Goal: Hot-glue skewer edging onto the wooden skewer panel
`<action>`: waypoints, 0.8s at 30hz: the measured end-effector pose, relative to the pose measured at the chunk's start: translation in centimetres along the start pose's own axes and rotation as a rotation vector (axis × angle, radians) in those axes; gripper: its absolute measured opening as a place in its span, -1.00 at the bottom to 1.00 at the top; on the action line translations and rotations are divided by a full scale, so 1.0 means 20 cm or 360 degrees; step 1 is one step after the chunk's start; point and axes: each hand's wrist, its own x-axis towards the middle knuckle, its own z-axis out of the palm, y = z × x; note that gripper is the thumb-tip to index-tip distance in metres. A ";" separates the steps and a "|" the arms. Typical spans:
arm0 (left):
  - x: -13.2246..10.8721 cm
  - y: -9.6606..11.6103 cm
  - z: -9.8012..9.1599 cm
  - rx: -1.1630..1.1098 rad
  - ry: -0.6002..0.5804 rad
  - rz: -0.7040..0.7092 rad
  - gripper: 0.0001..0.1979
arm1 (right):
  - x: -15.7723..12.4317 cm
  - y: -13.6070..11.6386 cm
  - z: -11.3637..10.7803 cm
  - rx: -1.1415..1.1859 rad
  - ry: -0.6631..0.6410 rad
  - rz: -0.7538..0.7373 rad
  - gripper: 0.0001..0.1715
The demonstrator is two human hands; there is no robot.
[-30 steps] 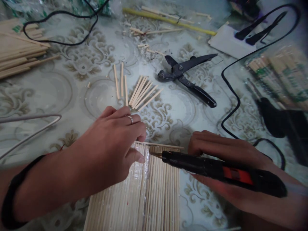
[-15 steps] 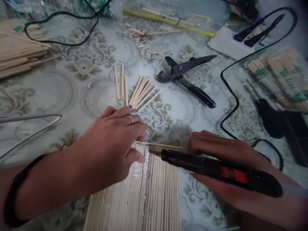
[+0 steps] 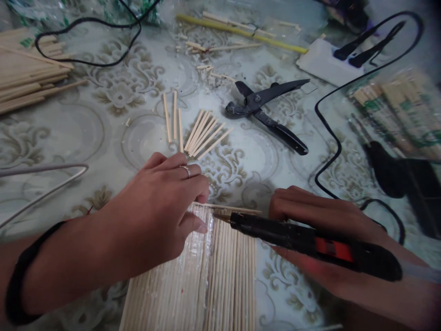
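A flat panel of thin bamboo sticks (image 3: 220,276) laid side by side lies on the patterned tablecloth near me. My left hand (image 3: 161,211), with a ring on one finger, presses down on the panel's upper left part, fingers curled and close together. My right hand (image 3: 324,220) grips a black and red glue gun (image 3: 310,243). The gun's nozzle touches the panel's top edge, just right of my left thumb. One stick lies crosswise along that top edge.
Short cut sticks (image 3: 203,133) lie fanned out beyond my left hand. Black cutting pliers (image 3: 265,110) lie further right. Long stick bundles (image 3: 31,73) sit at the far left, bagged sticks (image 3: 403,105) at the right. Black cables (image 3: 330,138) and a white power strip (image 3: 327,59) lie around.
The glue gun has shifted slightly up and left along the panel's top edge. My left hand has stayed in place.
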 end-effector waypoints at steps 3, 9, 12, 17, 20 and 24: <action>0.00 0.00 0.00 -0.0009 0.0008 0.0011 -0.75 | 0.01 0.00 -0.01 -0.0036 -0.0070 -0.0097 -0.78; 0.00 0.00 0.01 0.0009 0.0014 0.0008 -0.73 | 0.01 0.00 -0.01 0.0005 -0.0087 -0.0092 -0.79; 0.00 -0.01 0.01 0.0011 0.0017 0.0030 -0.72 | 0.02 -0.01 -0.01 0.0034 -0.0122 -0.0073 -0.81; 0.00 -0.01 0.01 0.0007 0.0033 0.0052 -0.72 | 0.02 -0.01 -0.01 0.0026 -0.0171 -0.0066 -0.83; 0.00 -0.01 0.01 0.0020 0.0051 0.0050 -0.73 | 0.01 0.00 0.00 0.0012 -0.0178 -0.0059 -0.83; 0.00 -0.01 0.01 0.0036 0.0055 0.0049 -0.71 | 0.00 0.01 0.00 0.0043 -0.0202 -0.0060 -0.84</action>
